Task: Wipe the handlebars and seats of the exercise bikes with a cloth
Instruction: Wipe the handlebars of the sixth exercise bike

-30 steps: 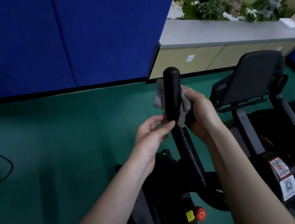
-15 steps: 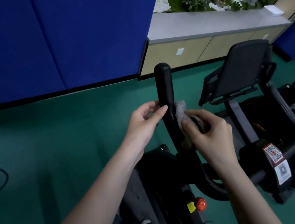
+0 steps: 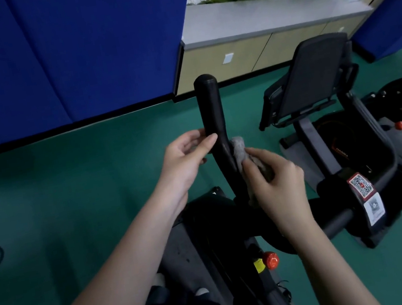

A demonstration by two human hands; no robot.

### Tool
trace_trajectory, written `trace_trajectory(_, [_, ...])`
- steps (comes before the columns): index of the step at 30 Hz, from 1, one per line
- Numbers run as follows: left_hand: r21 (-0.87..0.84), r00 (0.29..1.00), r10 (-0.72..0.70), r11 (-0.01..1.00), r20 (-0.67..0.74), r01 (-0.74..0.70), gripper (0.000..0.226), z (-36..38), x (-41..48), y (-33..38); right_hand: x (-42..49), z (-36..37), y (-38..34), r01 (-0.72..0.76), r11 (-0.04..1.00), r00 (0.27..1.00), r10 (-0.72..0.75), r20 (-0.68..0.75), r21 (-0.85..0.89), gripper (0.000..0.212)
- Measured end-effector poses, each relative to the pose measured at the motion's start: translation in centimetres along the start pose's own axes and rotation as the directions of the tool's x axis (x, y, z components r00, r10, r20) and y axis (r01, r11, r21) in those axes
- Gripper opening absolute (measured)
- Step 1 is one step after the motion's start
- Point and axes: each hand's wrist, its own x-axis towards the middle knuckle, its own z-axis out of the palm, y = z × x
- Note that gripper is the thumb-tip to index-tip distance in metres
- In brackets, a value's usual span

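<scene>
A black upright handlebar (image 3: 210,107) of the near exercise bike rises in the middle of the head view. My right hand (image 3: 277,187) grips a grey cloth (image 3: 239,149) and presses it against the bar's right side, below the foam grip. My left hand (image 3: 186,160) is on the bar's left side, with its thumb tip touching the bar and the fingers relaxed behind it. The lower part of the cloth is hidden by my right hand.
A second exercise bike with a black seat back (image 3: 314,70) and QR stickers (image 3: 360,184) stands to the right. A red knob (image 3: 270,260) sits low on the near bike. Blue wall pads (image 3: 56,56) and a planter cabinet (image 3: 265,20) lie beyond the green floor (image 3: 66,189).
My right hand slid the cloth down the handlebar, from wrapped round the upper grip to the section below it. My left hand stayed at the bar's left side.
</scene>
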Motion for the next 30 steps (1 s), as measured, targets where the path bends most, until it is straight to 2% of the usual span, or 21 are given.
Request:
trace_trajectory(3, [0.009,1.000,0.011,1.000,0.007,-0.011,0.022,0.0,-0.2,-0.1,2.9,1.1,-0.5,-0.247,0.944,0.961,0.211,0.178,0.219,0.025])
trace_trajectory(5, [0.016,1.000,0.020,1.000,0.010,-0.020,0.021,0.0,-0.2,-0.1,4.5,1.5,-0.7,-0.354,0.870,0.918,0.254,0.303,0.344,0.022])
trace_trajectory(7, [0.012,1.000,0.017,1.000,0.007,-0.017,0.022,-0.1,-0.1,-0.2,4.4,1.1,-0.4,-0.389,0.814,0.893,0.219,0.393,0.431,0.023])
trace_trajectory(10, [0.008,1.000,0.010,1.000,0.005,-0.010,0.025,-0.1,0.0,-0.3,2.4,-0.7,1.1,-0.387,0.829,0.875,0.192,0.445,0.404,0.023])
trace_trajectory(13, [-0.008,1.000,0.001,1.000,0.016,-0.001,0.023,-0.1,0.0,-0.4,1.6,-1.0,1.5,-0.398,0.821,0.888,0.233,0.397,0.409,0.017])
trace_trajectory(16, [-0.039,1.000,-0.018,0.999,0.015,0.019,0.016,-0.1,-0.1,-0.6,1.7,0.0,0.6,-0.290,0.887,0.949,0.219,0.226,0.359,0.014])
trace_trajectory(19, [-0.050,1.000,-0.024,0.998,0.008,0.024,0.015,-0.1,0.0,-0.6,0.6,-0.5,0.8,-0.201,0.933,0.971,0.149,0.185,0.300,0.017])
trace_trajectory(23, [-0.073,1.000,-0.028,0.997,-0.005,0.028,0.024,-0.1,0.1,-0.7,-1.4,-1.9,1.8,0.029,0.976,0.994,-0.052,0.101,0.217,0.021])
trace_trajectory(25, [-0.097,0.999,-0.037,0.995,-0.008,0.036,0.031,0.1,0.0,-0.8,-1.0,-1.3,1.4,0.196,0.963,0.977,-0.209,0.051,0.183,0.024])
trace_trajectory(27, [-0.122,0.999,-0.046,0.991,-0.008,0.045,0.025,0.3,-0.2,-0.9,0.0,-0.3,1.0,0.352,0.927,0.932,-0.360,0.044,0.133,0.026])
trace_trajectory(30, [-0.171,0.998,-0.059,0.984,-0.005,0.058,0.021,0.1,-0.7,-1.1,0.8,-0.2,1.3,0.482,0.870,0.866,-0.491,0.097,0.098,0.029])
